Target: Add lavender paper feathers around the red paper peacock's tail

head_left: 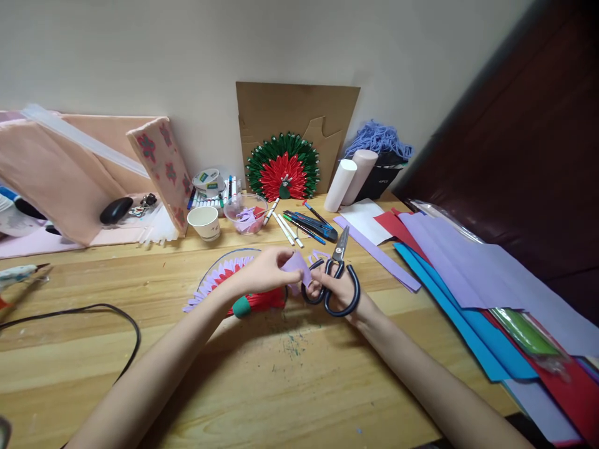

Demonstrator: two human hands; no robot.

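My left hand (271, 269) pinches a small folded piece of purple paper (298, 267) near the table's middle. Black-handled scissors (340, 249) hang on my right hand (334, 288), blades pointing up and away from me. The right fingertips come close to the paper's lower edge; whether they touch it I cannot tell. Under my left wrist lies a half-made paper fan shape (219, 280) with purple and red petals and a green piece (242, 307). My left hand and forearm hide part of it. Purple paper scraps (319, 254) lie just beyond the hands.
A finished green and red peacock (284, 168) leans on cardboard (299, 106) at the back. A paper cup (204, 223), a bowl of scraps (246, 215) and pens (304, 227) stand before it. Coloured sheets (468, 262) cover the right; a glue gun (21, 274) and cable (107, 305) lie left.
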